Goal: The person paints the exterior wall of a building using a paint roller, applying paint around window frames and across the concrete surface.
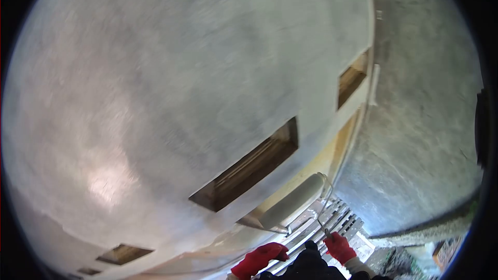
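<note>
My right hand (340,249), in a red glove at the bottom, is closed round the handle of a paint roller. The bent wire frame rises from the grip to the long grey roller (294,202), which lies close to the lower edge of a large grey plastered surface. My left hand (259,259), also red-gloved, is to the left of the dark clothing at the bottom centre. Its fingers are curled and pressed together; what they hold, if anything, is hidden.
Rectangular openings (254,168) cut into the grey surface (171,83). A second grey wall (415,124) stands on the right, past a curved seam. Slatted boards (342,218) show below the roller, with rubble (402,264) at the lower right.
</note>
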